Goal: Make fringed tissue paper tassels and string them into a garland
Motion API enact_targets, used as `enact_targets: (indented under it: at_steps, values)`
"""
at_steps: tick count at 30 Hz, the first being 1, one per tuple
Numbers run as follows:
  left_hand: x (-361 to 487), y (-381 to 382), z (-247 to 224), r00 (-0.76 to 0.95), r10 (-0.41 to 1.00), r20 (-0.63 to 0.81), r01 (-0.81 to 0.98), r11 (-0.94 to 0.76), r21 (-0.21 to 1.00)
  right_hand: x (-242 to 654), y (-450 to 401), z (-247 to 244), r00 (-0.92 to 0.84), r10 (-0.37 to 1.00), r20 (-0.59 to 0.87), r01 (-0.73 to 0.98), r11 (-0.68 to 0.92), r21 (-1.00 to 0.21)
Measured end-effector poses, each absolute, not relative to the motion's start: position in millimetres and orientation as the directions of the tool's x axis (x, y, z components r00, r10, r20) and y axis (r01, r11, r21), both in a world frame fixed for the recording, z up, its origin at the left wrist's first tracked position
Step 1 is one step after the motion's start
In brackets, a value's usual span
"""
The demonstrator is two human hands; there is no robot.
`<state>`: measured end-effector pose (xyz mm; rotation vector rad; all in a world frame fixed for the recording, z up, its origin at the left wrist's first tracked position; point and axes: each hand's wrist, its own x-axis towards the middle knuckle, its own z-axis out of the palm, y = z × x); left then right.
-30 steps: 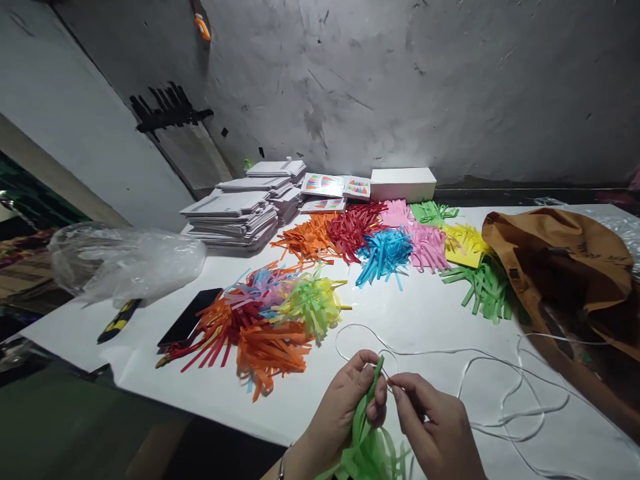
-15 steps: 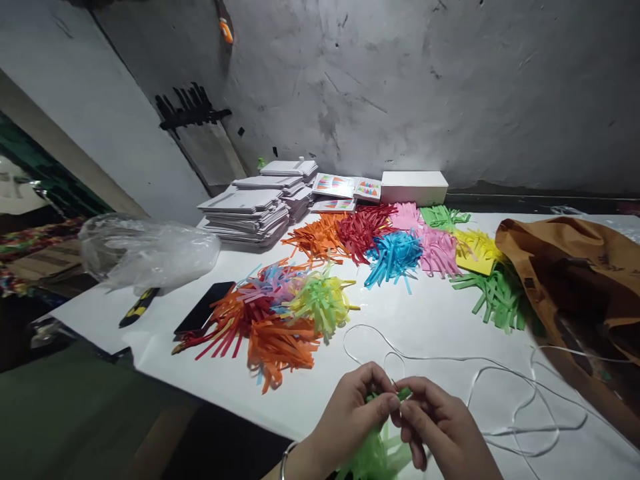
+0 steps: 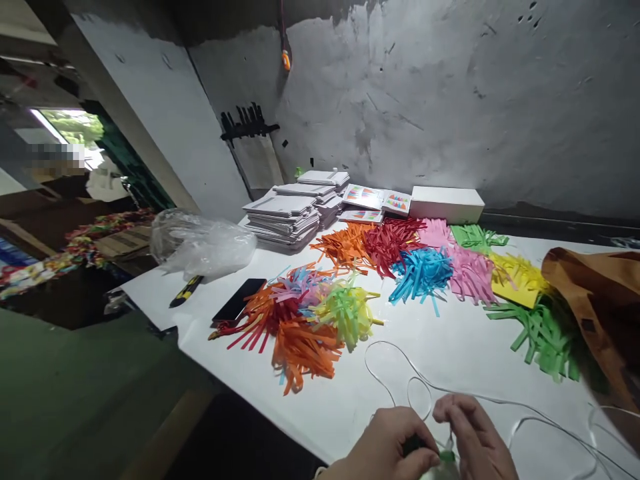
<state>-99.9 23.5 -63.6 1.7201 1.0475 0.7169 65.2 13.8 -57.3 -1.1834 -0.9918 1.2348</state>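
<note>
My left hand (image 3: pixel 393 443) is closed on a green paper tassel (image 3: pixel 447 457) at the lower edge of the view; most of the tassel is hidden or cut off. Close beside it, my right hand (image 3: pixel 475 433) pinches a thin white cord just above the tassel's green top. The fingertips hide the cord's end. More of the white cord (image 3: pixel 450 393) lies in loops on the table beyond and to the right of my hands.
On the white table (image 3: pixel 330 413) lie bunches of fringed paper: orange (image 3: pixel 307 350), blue (image 3: pixel 423 273) and green (image 3: pixel 543 340). Behind are stacked white packets (image 3: pixel 283 220) and a white box (image 3: pixel 445 203). A phone (image 3: pixel 240 303), cutter (image 3: pixel 186 291), plastic bag (image 3: pixel 205 243) and brown bag (image 3: pixel 595 300) surround them.
The view has swung left, so things on the table appear farther right. My right hand has risen a little from the tassel's top, and the tassel sits lower in view.
</note>
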Motion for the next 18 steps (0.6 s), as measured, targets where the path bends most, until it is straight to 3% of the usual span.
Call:
enact_targets:
  at_steps: [4,6,8,11,15,18]
  values:
    - [-102,27,-91,0.661,0.748,0.063,0.319,-0.355,0.879,99,34,-40,0.307,0.949,-0.067,-0.447,0.082,-0.89]
    - [-108,40,-83,0.696,0.695,0.178,0.285,-0.496,0.82,117,41,-32,0.439,0.896,-0.07,-0.483,0.17,-0.859]
    - [-115,70,-61,0.616,0.743,0.26,0.382,-0.571,0.726,124,44,-30,0.483,0.867,-0.119,-0.459,0.136,-0.878]
    - [-127,139,-26,0.427,0.874,0.234,0.68,-0.48,0.554,112,39,-40,0.404,0.888,-0.22,-0.391,-0.05,-0.919]
    - [-138,228,-12,0.298,0.935,0.195,0.796,-0.356,0.49,84,25,-60,0.222,0.927,-0.301,-0.251,-0.244,-0.937]
    - [-143,255,-9,0.284,0.939,0.193,0.804,-0.343,0.486,78,19,-66,0.163,0.946,-0.281,-0.178,-0.252,-0.951]
